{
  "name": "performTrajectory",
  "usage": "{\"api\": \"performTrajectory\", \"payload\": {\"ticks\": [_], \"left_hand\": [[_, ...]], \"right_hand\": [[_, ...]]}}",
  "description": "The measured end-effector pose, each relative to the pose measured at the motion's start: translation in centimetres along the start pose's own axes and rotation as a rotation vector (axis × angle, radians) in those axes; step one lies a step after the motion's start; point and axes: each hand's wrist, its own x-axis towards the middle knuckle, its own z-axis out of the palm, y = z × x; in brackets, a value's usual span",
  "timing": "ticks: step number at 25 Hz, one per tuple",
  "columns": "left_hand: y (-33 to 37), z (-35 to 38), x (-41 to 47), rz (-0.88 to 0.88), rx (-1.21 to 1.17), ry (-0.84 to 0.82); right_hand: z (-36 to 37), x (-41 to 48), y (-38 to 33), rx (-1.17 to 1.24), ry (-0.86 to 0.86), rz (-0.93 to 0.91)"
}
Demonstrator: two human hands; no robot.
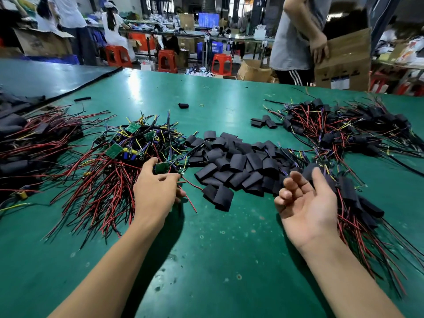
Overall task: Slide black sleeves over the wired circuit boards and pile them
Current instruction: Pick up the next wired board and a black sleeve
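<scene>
A heap of bare green circuit boards (114, 150) with red, black and yellow wires lies left of centre. My left hand (156, 191) reaches into its near right edge, fingers curled round one green board (163, 167) and its wires. Loose black sleeves (236, 164) lie heaped in the middle of the table. My right hand (305, 203) hovers palm up at the heap's right side, fingers relaxed and holding nothing. Sleeved boards (358, 203) with trailing wires are piled just right of that hand.
The green table (218, 260) stretches ahead. A larger pile of sleeved boards (348, 127) lies at the back right, another dark pile (29, 143) at the far left. A person in grey (296, 37) holds a cardboard box (344, 60) beyond the far edge.
</scene>
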Motion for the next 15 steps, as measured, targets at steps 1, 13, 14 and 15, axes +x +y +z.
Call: {"api": "performTrajectory", "payload": {"ticks": [1, 13, 14, 15], "left_hand": [[0.1, -0.1, 0.1, -0.019, 0.005, 0.000], [0.1, -0.3, -0.3, 0.027, 0.491, -0.182], [0.0, -0.4, -0.2, 0.048, 0.544, -0.202], [-0.1, -0.5, -0.2, 0.073, 0.576, -0.204]], "right_hand": [[0.0, 0.2, 0.3, -0.099, 0.021, -0.031], [-0.7, 0.0, 4.1, -0.963, -0.208, -0.449], [-0.6, -0.2, 4.3, -1.026, -0.238, -0.483], [-0.5, -0.5, 4.4, -1.077, -0.268, -0.502]]}}
